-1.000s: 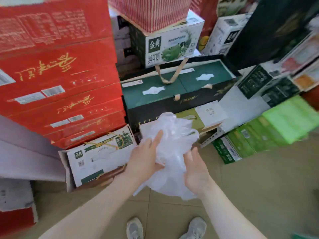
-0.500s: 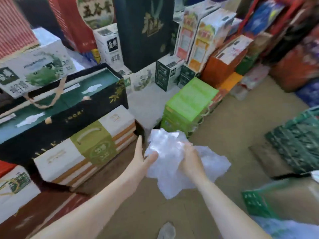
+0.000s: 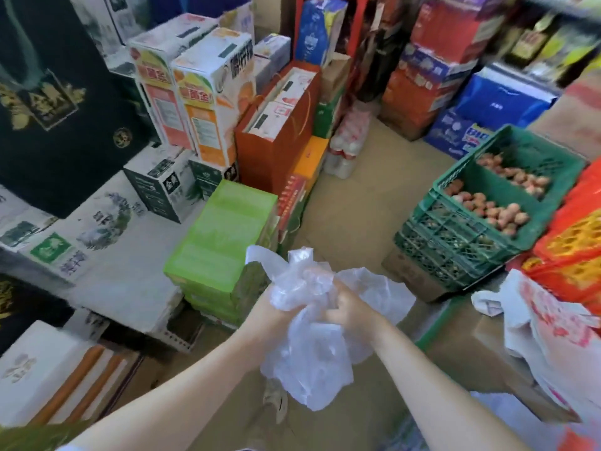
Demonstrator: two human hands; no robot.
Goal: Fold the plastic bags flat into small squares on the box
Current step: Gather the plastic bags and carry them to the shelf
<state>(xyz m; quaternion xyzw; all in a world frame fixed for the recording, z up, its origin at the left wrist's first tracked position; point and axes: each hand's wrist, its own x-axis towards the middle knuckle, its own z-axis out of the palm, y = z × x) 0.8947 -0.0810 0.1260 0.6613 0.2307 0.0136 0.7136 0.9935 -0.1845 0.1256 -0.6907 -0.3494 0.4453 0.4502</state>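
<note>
A crumpled clear plastic bag (image 3: 312,362) hangs in the air in front of me over the floor. My left hand (image 3: 270,307) grips its upper left part and is partly veiled by the film. My right hand (image 3: 349,309) grips the bunched top, fingers curled into the plastic. A brown cardboard box (image 3: 481,353) stands at the right, below my right forearm. On it lies a white plastic bag with red print (image 3: 553,327).
A green crate (image 3: 461,222) of reddish round produce sits on the floor to the right, with red and orange crates (image 3: 572,252) beside it. A stack of light green cartons (image 3: 224,242) stands just left of my hands. Stacked gift boxes line the left and back.
My view has swung to the right, bringing the green crate and the cardboard box into sight. Both hands have bunched the bag tighter; my left hand went from flat against it to gripping.
</note>
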